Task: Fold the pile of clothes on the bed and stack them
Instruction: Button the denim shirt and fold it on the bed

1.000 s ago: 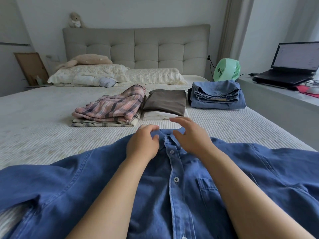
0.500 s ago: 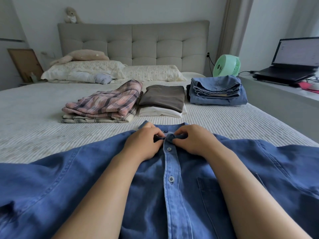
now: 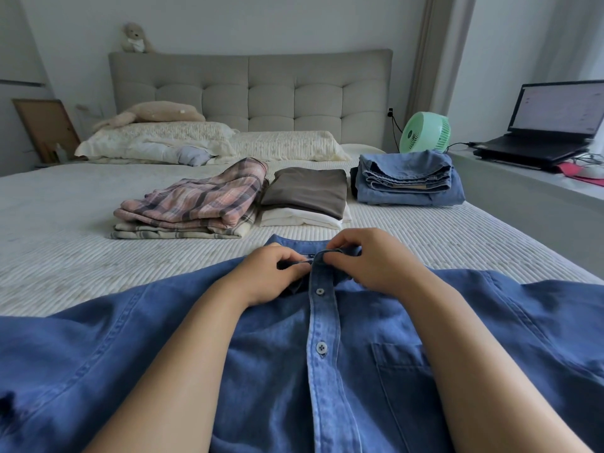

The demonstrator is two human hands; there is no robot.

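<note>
Shirt [image 3: 327, 371] lies spread across the lower frame on the bed [image 3: 65, 256]; both hands, left [image 3: 271, 276] and right [image 3: 376, 259], pinch its collar [image 3: 330, 255] at center.

one head-worn wide view looks forward and down, close over the bed [image 3: 81, 256].

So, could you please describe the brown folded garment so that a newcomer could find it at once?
Start at the grey tufted headboard and come down the bed to the row of three folded piles. The brown garment tops the middle pile, on white clothes; it alone is plain brown, between the pink plaid pile and the denim pile.
</note>
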